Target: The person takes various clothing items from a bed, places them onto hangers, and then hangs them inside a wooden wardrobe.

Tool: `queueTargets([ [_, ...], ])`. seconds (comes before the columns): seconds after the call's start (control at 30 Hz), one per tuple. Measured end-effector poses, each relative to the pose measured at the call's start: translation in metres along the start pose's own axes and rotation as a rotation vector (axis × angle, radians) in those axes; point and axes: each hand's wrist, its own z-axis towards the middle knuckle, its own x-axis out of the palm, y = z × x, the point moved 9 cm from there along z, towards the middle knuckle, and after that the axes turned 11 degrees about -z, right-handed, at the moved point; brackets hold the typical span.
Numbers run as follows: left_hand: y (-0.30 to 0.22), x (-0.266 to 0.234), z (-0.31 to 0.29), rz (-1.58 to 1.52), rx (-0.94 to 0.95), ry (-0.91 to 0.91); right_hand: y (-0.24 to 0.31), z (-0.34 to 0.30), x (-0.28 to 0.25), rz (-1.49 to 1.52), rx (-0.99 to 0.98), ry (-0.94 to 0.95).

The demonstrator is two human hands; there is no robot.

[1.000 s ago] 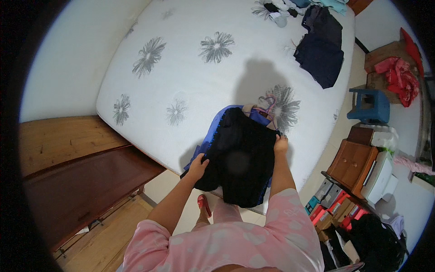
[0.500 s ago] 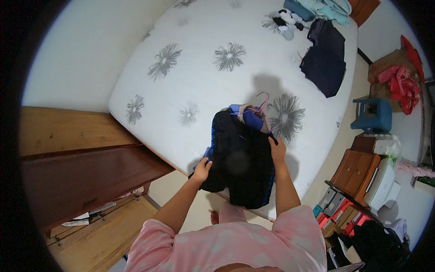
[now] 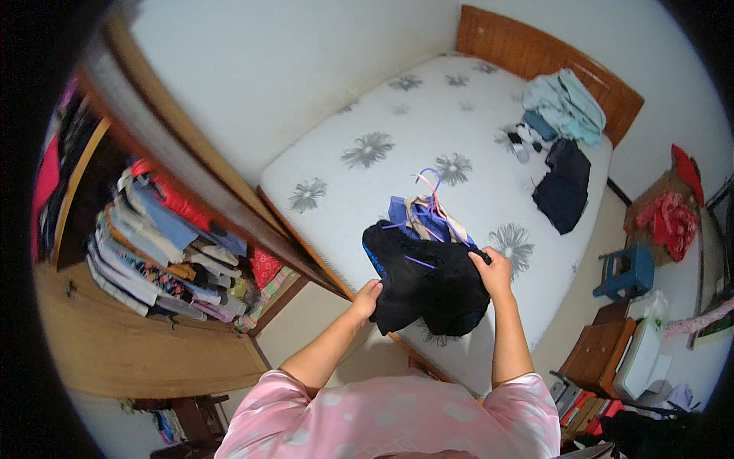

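Holding a bundle of dark clothes (image 3: 428, 287) up in the middle of the frame, the person stands at the foot of a bed, pink spotted sleeves coming in from the lower edge. The left hand (image 3: 367, 296) is clamped on the bundle's lower left edge; the right hand (image 3: 495, 273) is closed on its upper right corner, so the two hands are well apart with the cloth stretched between them. The bundle looks to be mostly black fabric with a blue garment behind it, and several thin hangers (image 3: 430, 200), purple and pale, poke out of its top.

Judging by how things lie, the gathering is partly done: this armful is already off the mattress (image 3: 397, 115) and carried in the air, near the open wardrobe shelf (image 3: 164, 252) at the left of the frame, which is packed with folded clothes. It has not been set down anywhere yet. More remains on the bed: a dark garment (image 3: 564, 186) at the upper right, a pale blue heap (image 3: 564, 103) by the wooden headboard (image 3: 535, 53), and a small black-and-white item between them. A red pile (image 3: 673, 218) sits on the floor at the far right, beside a blue stool (image 3: 625, 271).
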Motion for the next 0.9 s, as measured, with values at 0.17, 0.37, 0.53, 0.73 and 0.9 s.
queueTargets([
  [0.17,-0.012,-0.042,-0.07,-0.044,0.088,0.121,0.106,-0.052,-0.031,-0.033,-0.2,0.034],
  [0.37,-0.013,-0.123,-0.163,0.034,0.22,0.063,0.197,-0.119,-0.039,0.083,-0.36,0.12],
  [0.53,-0.004,-0.2,-0.232,0.091,0.223,-0.093,0.254,-0.161,-0.031,0.174,-0.398,0.109],
  [0.73,-0.064,-0.272,-0.331,0.365,0.769,-0.714,0.32,-0.195,0.0,0.269,-0.367,0.162],
  [0.9,-0.109,-0.225,-0.367,0.039,0.703,-0.299,0.359,-0.211,0.076,0.663,-0.209,0.513],
])
